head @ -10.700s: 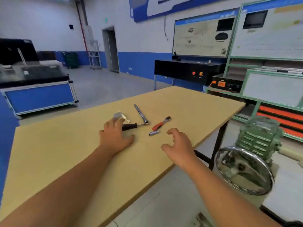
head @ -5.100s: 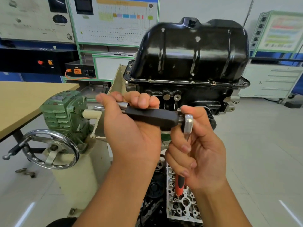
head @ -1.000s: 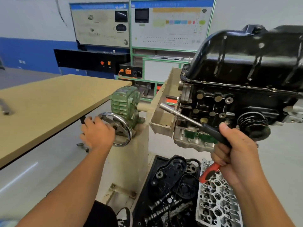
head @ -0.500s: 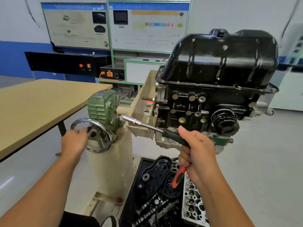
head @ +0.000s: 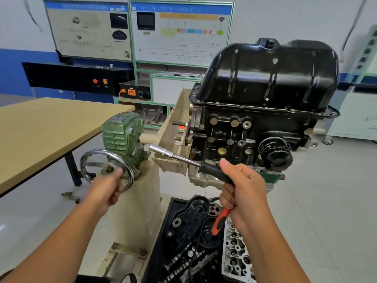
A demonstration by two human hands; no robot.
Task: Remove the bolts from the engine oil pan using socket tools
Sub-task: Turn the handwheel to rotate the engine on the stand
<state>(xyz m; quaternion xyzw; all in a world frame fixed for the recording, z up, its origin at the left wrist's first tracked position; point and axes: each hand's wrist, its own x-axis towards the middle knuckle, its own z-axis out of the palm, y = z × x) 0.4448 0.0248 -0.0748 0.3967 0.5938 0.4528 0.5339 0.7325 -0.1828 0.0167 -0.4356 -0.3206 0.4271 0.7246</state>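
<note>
Workshop floor, grey and glossy, with training display boards (head: 179, 31) on the far wall, well beyond both hands. Up and just right of the right hand (head: 242, 193) sits the engine block (head: 244, 137) on its cream stand (head: 140, 201), and the black oil pan (head: 269, 74) crowns it, bolted side down, its flange bolts (head: 265, 108) in a row above that hand. Left of the left hand (head: 104, 190) spreads a tan workbench (head: 40, 129). Between the hands and upward, a green gearbox (head: 122, 133); its chrome handwheel (head: 106, 168) meets the left hand, fingers curled on the rim at the lower right. Below the right hand, a black tray of engine parts (head: 183, 231) and a cylinder head (head: 234, 252) lie on the floor. Right hand is clenched around two tools: a black-handled socket driver (head: 177, 158), shaft pointing up-left toward the gearbox, clear of the pan, and an orange-handled ratchet (head: 220, 221) poking out beneath the fist.
</note>
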